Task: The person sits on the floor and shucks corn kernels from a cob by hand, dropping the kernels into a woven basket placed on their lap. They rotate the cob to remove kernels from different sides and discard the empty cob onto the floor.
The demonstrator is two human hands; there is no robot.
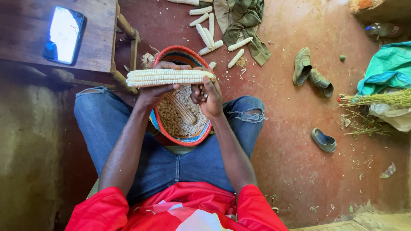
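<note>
1. Gripping a white maize cob [169, 77] crosswise above the woven basket [159, 122], left hand [156, 92] fingers clamp it.
2. Right hand [209, 100] fingers close on its end.
3. Basket holds loose kernels; the held cob appears fully kernelled; stripped cobs [207, 36] lie on the floor.

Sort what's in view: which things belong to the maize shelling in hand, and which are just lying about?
In use: white maize cob held by left hand and right hand; round woven basket with red rim on the lap, holding loose kernels; bare cobs on the floor.

Lying about: phone on wooden stool, olive cloth, worn shoes, grey slipper.
</note>
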